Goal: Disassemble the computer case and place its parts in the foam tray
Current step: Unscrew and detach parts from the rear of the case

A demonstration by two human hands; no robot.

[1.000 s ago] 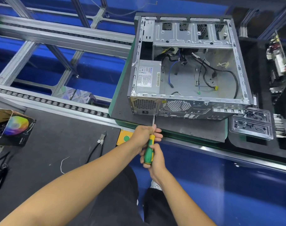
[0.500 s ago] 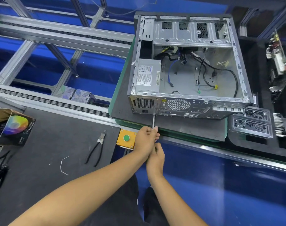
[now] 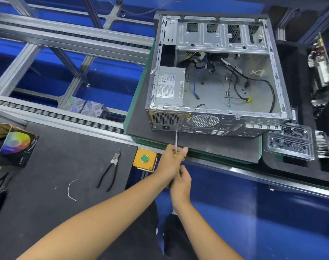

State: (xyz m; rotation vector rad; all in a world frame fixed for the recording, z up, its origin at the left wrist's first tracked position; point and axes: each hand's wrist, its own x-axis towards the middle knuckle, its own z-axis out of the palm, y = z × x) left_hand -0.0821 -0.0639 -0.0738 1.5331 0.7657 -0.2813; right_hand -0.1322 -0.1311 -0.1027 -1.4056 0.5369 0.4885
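The computer case (image 3: 216, 77) lies on its side on a dark mat on the desk (image 3: 62, 166), open face up, straight ahead of the hands and a little to the right, with its rear panel turned toward the person. A screwdriver (image 3: 176, 141) bridges the gap: its thin metal shaft runs nearly straight away from the body, from near to far, and its tip meets the lower edge of the rear panel just below the power supply (image 3: 170, 86), which sits in the near-left corner of the case. The left hand (image 3: 172, 162) is the nearer of the two to the case; its fingers are wrapped round the top of the handle where the shaft comes out. The right hand (image 3: 180, 182) sits just behind it, closer to the body, curled round the tail of the handle — most of the handle is hidden, so only slivers of yellow and green show. The two hands touch, one stacked behind the other along the tool. Judging from this, the step in hand is a screw holding the power supply, and the move depends on keeping the shaft in line with that screw, square to the panel — a tilt could let the tip slip. The foam tray (image 3: 299, 94) lies to the right of the case, already holding parts.
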